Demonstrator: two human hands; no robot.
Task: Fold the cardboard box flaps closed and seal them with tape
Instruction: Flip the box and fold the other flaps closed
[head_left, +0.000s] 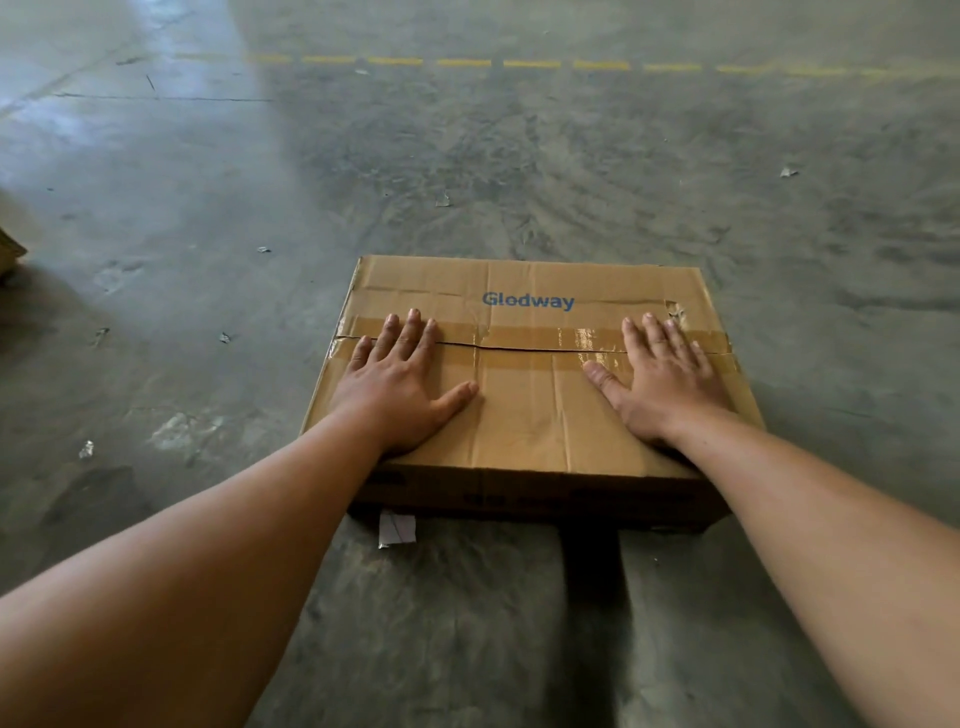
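Small print on box front wall unreadable | box at 6 o'clock on scuffed concrete floor, creased cardboard, glossy old tape along seam | left hand, right hand flat, fingers spread, pressing closed flaps

Tan cardboard box with blue lettering; grey floor, dashed yellow line.

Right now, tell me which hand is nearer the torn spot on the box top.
Right. The right hand lies flat with its fingertips just below the tear; the left hand presses the box at the far end.
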